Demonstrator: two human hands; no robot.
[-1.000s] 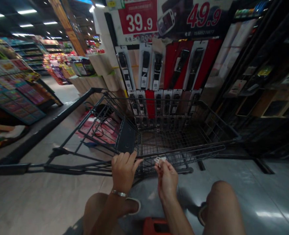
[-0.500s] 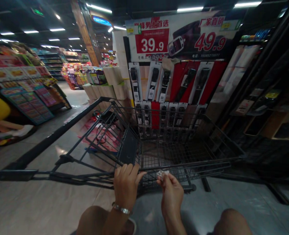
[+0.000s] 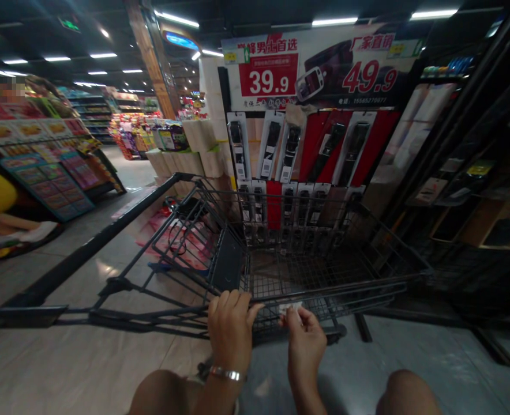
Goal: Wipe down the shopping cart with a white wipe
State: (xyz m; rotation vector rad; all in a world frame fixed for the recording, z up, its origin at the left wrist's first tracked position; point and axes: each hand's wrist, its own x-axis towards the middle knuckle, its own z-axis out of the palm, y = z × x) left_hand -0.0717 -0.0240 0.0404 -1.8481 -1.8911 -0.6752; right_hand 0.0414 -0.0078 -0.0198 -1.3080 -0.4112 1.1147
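Observation:
A dark metal shopping cart [image 3: 60, 264] stands sideways in front of me, its handle at the left and its wire basket to the right. My left hand [image 3: 230, 323] is wrapped over the near top rail of the cart, with the thumb pointing right along it. Just to the right, my right hand [image 3: 304, 340] pinches a small crumpled white tissue [image 3: 290, 308] between thumb and fingers, close against the same rail. A silver bracelet [image 3: 227, 373] circles my left wrist.
Behind the cart hangs a rack of packaged belts [image 3: 290, 144] under a price sign [image 3: 266, 80]. Pink packages [image 3: 188, 242] lie beyond the cart's seat end. At the left, a person's leg [image 3: 17, 225] shows by a snack shelf [image 3: 49, 181]. My knees are at the bottom.
My left hand has shifted slightly right, still on the rail. The cart's handle end has moved a little left. The white tissue looks more spread out beside my right fingertips.

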